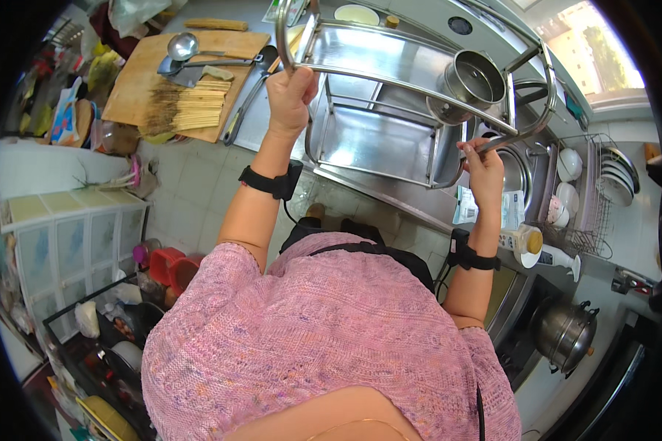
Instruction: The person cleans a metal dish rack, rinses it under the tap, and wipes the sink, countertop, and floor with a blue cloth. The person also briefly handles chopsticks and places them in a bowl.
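A two-tier stainless steel rack [375, 52] spans the counter in front of me. My left hand [291, 102] is closed around its tubing at the upper left corner. At the lower right, my right hand [481, 165] grips the bent tube with thumb and fingers. Near the rack's right end is a steel pot [477, 80]; whether it rests on the shelf or behind the rail is hard to tell. Left of the rack, a wooden cutting board [135, 82] bears a steel ladle [183, 47], a cleaver [190, 77] and a bundle of chopsticks [201, 105].
A sink [516, 171] and a wire dish rack [590, 220] with bowls and plates lie to the right. Below them are a spray bottle [560, 259] and a lidded steel pot [565, 336] on the stove. White drawers [77, 237] and red containers [165, 267] stand at left.
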Available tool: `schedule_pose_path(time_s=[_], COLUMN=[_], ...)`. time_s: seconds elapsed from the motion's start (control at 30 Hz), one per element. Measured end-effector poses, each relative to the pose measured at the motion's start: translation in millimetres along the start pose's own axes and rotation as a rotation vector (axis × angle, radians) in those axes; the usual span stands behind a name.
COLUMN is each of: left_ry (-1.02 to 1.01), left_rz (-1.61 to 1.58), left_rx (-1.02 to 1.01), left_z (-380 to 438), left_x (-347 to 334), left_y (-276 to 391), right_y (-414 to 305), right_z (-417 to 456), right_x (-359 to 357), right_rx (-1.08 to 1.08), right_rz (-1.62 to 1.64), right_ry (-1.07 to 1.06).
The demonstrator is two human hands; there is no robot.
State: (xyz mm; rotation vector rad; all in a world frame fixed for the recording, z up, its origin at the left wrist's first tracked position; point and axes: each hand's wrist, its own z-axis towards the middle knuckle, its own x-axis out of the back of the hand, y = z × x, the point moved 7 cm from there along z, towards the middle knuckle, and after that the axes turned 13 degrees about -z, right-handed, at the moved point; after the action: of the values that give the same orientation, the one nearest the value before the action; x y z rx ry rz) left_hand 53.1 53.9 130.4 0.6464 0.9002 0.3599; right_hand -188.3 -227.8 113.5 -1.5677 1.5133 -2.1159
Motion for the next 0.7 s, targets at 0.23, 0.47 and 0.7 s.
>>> schedule_pose_path(time_s=[0.23, 0.47, 0.7], left_ry=[-0.054, -0.1, -0.314], left_rz=[-0.082, 0.107, 0.098], left_rx=[0.131, 0.327, 0.464], left_z=[-8.6, -29.1, -36.2], left_x=[-26.0, -72.3, -90.2], left_y=[-35.0, -68.8, -85.2], right_y=[21.7, 92.4, 117.7], right_z=[-44.7, -95.3, -112.4], right_x=[26.0, 49.1, 54.4], right_rx=[-0.064, -0.279, -0.341], right_rz=[0.129, 0.127, 0.147], right_ry=[0.152, 0.199, 0.209])
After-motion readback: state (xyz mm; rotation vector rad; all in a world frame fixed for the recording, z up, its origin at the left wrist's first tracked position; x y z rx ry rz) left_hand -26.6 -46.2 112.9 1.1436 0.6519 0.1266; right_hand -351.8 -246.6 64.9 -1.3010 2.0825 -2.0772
